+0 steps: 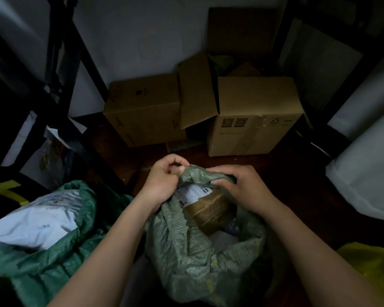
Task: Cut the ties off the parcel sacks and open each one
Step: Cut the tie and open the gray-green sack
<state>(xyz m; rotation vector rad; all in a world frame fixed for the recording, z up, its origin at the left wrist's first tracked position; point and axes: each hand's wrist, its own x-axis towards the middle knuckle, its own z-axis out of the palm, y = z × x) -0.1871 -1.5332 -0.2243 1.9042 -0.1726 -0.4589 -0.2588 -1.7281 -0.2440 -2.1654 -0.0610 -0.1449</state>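
Head view shows a dim storeroom corner with a pale wall (146, 41) at the back and dark shelf frames (60, 89) on both sides of me. White bags (364, 165) fill the shelves on my right. Two cartons stand against the wall on the dark red floor (286, 173): a closed box (142, 111) on the left and, touching it, an open box (255, 116) with its flaps up. Low on my left lies a dark green sack (53, 262), its mouth already open, with a white mailer (36, 222) showing inside. Directly below me sits the sack (191, 251) I work on, a paler green woven one, slumped between my forearms, its mouth gaping toward me. Inside it rests a brown parcel (211, 209) with a white label (193, 192) on its upper end. A yellow bag (372, 262) shows at the lower right edge. My right hand (239, 187) grips a bunched fold of the sack's far rim, fingers curled over the fabric and thumb beneath. My left hand (164, 176) sits just beside it at the same rim, fingers curled in; whether it pinches the fabric I cannot tell.
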